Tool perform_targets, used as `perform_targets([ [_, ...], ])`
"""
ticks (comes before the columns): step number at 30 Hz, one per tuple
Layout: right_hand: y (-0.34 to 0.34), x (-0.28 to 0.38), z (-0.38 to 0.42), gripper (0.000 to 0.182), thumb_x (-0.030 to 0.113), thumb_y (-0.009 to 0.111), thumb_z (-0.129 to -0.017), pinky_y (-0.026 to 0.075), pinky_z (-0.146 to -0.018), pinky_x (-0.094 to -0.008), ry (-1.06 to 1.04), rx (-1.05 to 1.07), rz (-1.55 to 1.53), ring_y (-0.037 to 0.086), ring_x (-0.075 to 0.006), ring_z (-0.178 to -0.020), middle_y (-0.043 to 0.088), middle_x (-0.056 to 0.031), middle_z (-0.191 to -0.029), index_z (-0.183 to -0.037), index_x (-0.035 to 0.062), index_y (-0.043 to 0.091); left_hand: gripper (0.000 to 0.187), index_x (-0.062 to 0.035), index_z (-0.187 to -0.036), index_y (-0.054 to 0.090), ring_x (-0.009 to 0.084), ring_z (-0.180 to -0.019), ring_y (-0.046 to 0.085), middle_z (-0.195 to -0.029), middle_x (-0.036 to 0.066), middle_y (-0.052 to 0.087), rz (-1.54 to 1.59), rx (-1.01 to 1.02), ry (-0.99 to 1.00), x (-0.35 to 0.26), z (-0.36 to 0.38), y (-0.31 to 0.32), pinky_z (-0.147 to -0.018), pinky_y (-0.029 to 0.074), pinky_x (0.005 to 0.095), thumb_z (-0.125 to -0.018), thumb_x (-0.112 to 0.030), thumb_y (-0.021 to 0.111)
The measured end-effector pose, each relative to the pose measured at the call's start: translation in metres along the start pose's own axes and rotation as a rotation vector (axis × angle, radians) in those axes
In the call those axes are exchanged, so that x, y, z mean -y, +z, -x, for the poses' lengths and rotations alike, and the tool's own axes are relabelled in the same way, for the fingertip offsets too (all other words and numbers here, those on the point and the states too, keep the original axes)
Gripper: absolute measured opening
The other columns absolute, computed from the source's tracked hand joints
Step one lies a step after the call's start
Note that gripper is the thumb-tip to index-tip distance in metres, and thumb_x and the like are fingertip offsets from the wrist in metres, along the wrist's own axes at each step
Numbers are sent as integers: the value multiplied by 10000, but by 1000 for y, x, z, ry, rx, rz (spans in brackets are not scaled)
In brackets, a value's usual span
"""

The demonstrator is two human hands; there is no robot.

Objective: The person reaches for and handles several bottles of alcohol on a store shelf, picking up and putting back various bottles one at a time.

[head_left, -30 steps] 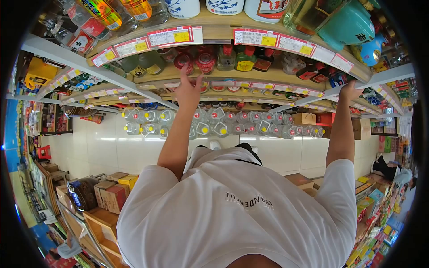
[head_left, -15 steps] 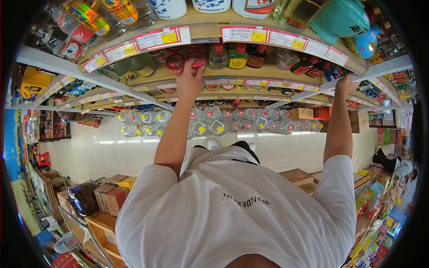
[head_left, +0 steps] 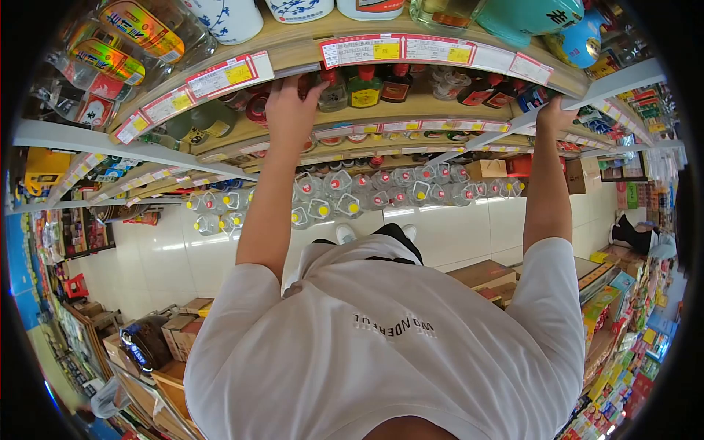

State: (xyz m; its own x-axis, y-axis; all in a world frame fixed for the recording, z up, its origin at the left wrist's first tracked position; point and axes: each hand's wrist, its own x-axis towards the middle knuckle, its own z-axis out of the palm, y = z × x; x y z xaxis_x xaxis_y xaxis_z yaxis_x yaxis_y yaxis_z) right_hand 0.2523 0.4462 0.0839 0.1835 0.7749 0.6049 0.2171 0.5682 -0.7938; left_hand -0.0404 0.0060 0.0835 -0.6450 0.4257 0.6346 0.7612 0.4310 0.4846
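My left hand reaches under the front edge of the upper shelf, its fingers around a dark red round-lidded jar that is mostly hidden. Another jar with a red round lid stands just left of it. On the right are a clear red-capped bottle, a green bottle with a yellow label and a dark bottle. My right hand grips the shelf edge where it meets the grey metal frame; its fingertips are partly hidden.
Above, the wooden shelf bears white-and-blue jugs, a turquoise bottle and price labels. Several clear plastic jugs stand on the floor below. Behind me are cardboard boxes; another person is at far right.
My left hand has pushed further back under the upper shelf with the red-lidded jar, and its fingers are more hidden. The view has shifted slightly. My right hand keeps its hold.
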Motion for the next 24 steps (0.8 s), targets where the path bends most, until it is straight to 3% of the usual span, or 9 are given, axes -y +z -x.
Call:
perform_targets([
  [3, -1, 5, 2, 491, 209, 677, -805, 511, -793, -377, 30, -7, 62, 658, -266, -875, 661, -173, -1011, -1200, -39, 521, 508, -48, -1101, 625, 400, -852, 616, -936, 171, 660, -113, 202, 76, 11, -16, 13, -748, 513, 470, -789, -430, 748],
  [6, 0, -7, -2, 489, 200, 668, -805, 514, -782, -367, -85, -27, 113, 664, -263, -891, 657, -171, -1027, -1206, -37, 519, 551, -29, -1115, 620, 399, -896, 611, -979, 176, 655, -157, 152, 163, 10, -20, 22, -790, 509, 468, -789, -458, 735],
  [9, 1, 2, 3, 492, 166, 660, -797, 540, -764, -362, -31, 7, -138, 667, -263, -920, 652, -172, -1053, -1214, -45, 508, 551, -39, -1136, 619, 391, -931, 606, -1009, 192, 645, -163, 61, 304, 16, -23, 27, -833, 491, 464, -790, -450, 738],
  [10, -1, -16, -6, 495, 127, 651, -791, 575, -714, -351, -120, 18, 78, 670, -256, -911, 647, -171, -1061, -1221, -59, 491, 544, -41, -1139, 620, 390, -942, 603, -1014, 192, 646, -144, 112, 257, 15, -24, 25, -845, 485, 462, -791, -442, 740],
  [13, 1, -9, -2, 487, 106, 643, -794, 588, -696, -357, -66, 22, -98, 680, -266, -879, 651, -168, -1066, -1221, -68, 485, 516, -47, -1139, 629, 389, -966, 595, -1032, 186, 648, -50, 238, 128, 14, -25, 20, -866, 473, 454, -796, -415, 744],
  [18, -3, 0, 1, 478, 101, 629, -809, 580, -681, -357, -14, 59, -31, 704, -266, -811, 654, -172, -1052, -1231, -63, 474, 446, -48, -1101, 652, 384, -959, 594, -1056, 162, 655, 110, 328, 16, 13, -31, 16, -866, 470, 444, -799, -361, 751],
  [23, 2, 1, 1, 504, 83, 627, -821, 587, -662, -355, -6, 68, -261, 710, -268, -801, 651, -177, -1047, -1267, -59, 441, 443, -47, -1095, 652, 355, -883, 605, -1016, 151, 660, 103, 300, 14, 0, -30, 8, -830, 481, 427, -790, -349, 762],
  [24, 1, -2, 0, 505, 72, 625, -824, 594, -660, -357, -11, 67, -168, 709, -269, -805, 644, -180, -1056, -1273, -58, 433, 446, -46, -1096, 651, 350, -867, 605, -1005, 149, 660, 106, 302, -1, -2, -30, 7, -822, 484, 424, -788, -349, 764],
])
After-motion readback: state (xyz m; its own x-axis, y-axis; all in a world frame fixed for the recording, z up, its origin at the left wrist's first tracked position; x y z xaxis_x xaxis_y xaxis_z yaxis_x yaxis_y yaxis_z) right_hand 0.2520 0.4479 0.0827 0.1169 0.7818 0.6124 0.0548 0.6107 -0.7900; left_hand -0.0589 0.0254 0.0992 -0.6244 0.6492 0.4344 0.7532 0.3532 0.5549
